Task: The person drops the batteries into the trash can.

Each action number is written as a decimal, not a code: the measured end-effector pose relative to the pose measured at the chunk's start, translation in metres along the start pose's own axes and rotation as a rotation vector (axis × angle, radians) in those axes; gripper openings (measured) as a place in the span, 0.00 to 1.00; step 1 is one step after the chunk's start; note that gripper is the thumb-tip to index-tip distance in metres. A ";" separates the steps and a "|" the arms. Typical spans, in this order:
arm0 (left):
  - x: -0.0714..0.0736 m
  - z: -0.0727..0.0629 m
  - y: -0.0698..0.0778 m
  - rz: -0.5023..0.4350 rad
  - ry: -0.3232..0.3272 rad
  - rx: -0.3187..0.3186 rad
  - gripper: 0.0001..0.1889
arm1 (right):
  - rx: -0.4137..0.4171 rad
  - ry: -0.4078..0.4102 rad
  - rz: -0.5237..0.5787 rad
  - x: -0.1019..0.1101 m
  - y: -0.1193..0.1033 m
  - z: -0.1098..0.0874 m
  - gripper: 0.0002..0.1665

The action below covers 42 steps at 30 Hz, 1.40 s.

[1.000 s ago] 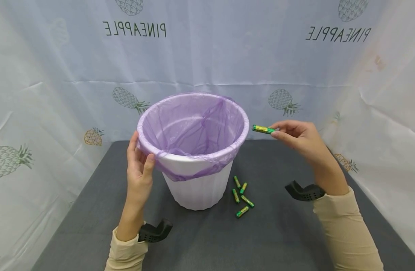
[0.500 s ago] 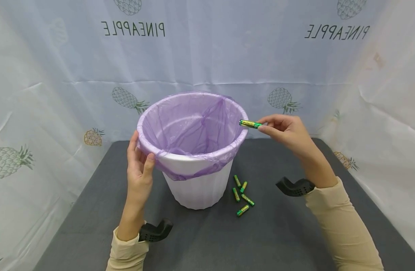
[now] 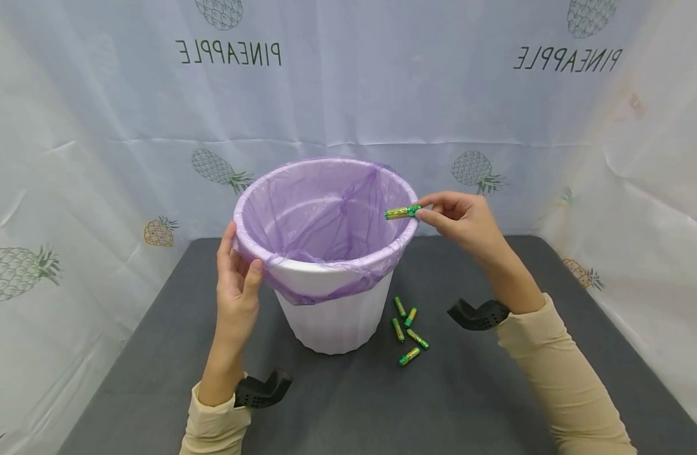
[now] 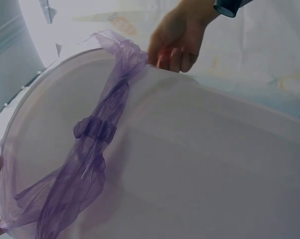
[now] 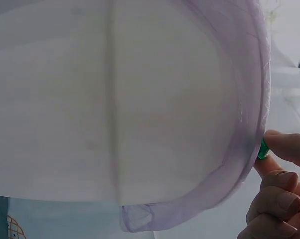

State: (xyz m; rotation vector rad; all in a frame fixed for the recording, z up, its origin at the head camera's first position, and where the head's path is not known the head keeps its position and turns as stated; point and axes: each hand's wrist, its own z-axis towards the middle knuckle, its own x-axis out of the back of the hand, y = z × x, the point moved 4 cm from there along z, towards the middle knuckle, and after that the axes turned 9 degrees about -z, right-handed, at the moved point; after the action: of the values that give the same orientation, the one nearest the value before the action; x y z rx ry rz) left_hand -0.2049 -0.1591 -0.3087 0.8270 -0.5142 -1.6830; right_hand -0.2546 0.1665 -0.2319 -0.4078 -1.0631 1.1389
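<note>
The white bin stands upright on the dark table, and a purple bag lines it and is folded outside over its rim. The right hand is at the right side of the bin; it pinches one green and yellow battery between the thumb and the index finger. This battery lies almost level across the right part of the bin's rim, with its free end above the opening; whether it touches the rim, I cannot tell. The left hand rests against the left side of the bin, just at the rim, with fingers relaxed and thumb apart from them, touching the bag. Five loose batteries lie on the table near the right side of the bin's base. Behind the bin hangs a pale curtain with pineapple drawings
</note>
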 end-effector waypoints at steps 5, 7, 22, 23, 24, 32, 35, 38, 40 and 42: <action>0.001 0.001 -0.001 0.010 -0.008 -0.006 0.34 | 0.003 -0.007 0.030 -0.003 0.000 0.001 0.14; 0.001 0.001 -0.002 0.017 -0.010 -0.005 0.34 | 0.011 -0.008 0.042 -0.004 0.001 0.001 0.15; 0.003 0.002 -0.004 0.017 0.013 0.010 0.35 | 0.028 -0.002 0.087 -0.006 0.008 -0.001 0.14; 0.002 0.002 -0.004 0.016 0.014 0.008 0.35 | 0.025 0.000 0.090 -0.006 0.009 -0.002 0.13; 0.002 0.002 -0.004 0.013 0.014 0.005 0.35 | 0.022 0.000 0.094 -0.006 0.010 -0.003 0.13; 0.002 0.002 -0.004 0.000 0.015 -0.001 0.34 | 0.013 0.024 0.135 -0.002 0.020 -0.014 0.14; 0.001 0.002 -0.004 0.005 0.011 -0.005 0.34 | 0.004 0.028 0.146 -0.001 0.026 -0.018 0.14; 0.001 0.002 -0.004 0.011 0.007 -0.010 0.35 | -0.004 0.032 0.144 -0.001 0.032 -0.023 0.14; 0.002 0.002 -0.004 0.011 0.006 -0.015 0.35 | -0.011 0.037 0.142 -0.002 0.036 -0.026 0.15; 0.002 0.002 -0.004 0.010 0.007 -0.017 0.35 | -0.022 0.041 0.132 -0.002 0.040 -0.030 0.15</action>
State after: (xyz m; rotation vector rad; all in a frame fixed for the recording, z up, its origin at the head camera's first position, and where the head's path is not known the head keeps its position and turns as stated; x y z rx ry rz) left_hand -0.2092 -0.1600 -0.3109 0.8162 -0.4974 -1.6727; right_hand -0.2507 0.1880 -0.2770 -0.5228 -1.0258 1.2317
